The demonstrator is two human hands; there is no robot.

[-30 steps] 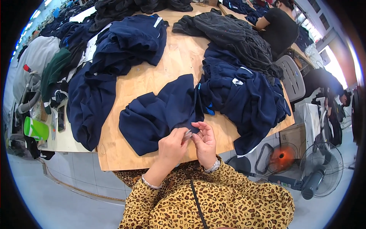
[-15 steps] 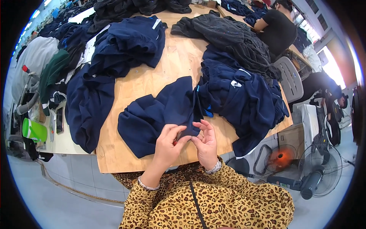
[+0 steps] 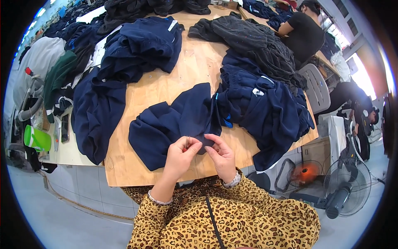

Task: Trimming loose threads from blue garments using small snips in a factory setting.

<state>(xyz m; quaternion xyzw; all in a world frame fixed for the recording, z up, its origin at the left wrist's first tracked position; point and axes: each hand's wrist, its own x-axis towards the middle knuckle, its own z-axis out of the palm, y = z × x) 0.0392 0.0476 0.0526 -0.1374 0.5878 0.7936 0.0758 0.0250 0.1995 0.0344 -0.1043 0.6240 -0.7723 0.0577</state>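
Both forearms came in from the lower edge, in leopard-print sleeves [image 3: 150, 218] with a pale band at either wrist, and the 2 hands met low over the near side of the wooden bench [image 3: 191, 62]. The left hand [image 3: 179, 155] was bent inward, its thumb and forefinger pressed together on the near edge of a navy cloth [image 3: 168, 124]. The right hand [image 3: 222, 159] faced it just beside, palm turned partly in, its thumb and forefinger gripping the same edge and its other fingers loosely curled. A small stretch of fabric lay between the 2 grips; whether a thread was held there too was too small to tell.

A white tag [image 3: 172, 25] showed on the navy pile [image 3: 139, 47] at the far left, and a white label [image 3: 258, 92] on the navy garments [image 3: 265, 112] at the right; any writing on these 2 was too small to read.

The navy cloth was plain, matte and softly rumpled, lying on the bench directly ahead of the hands, with its right side reaching the navy garments. A speckled charcoal garment [image 3: 253, 39] lay beyond them.
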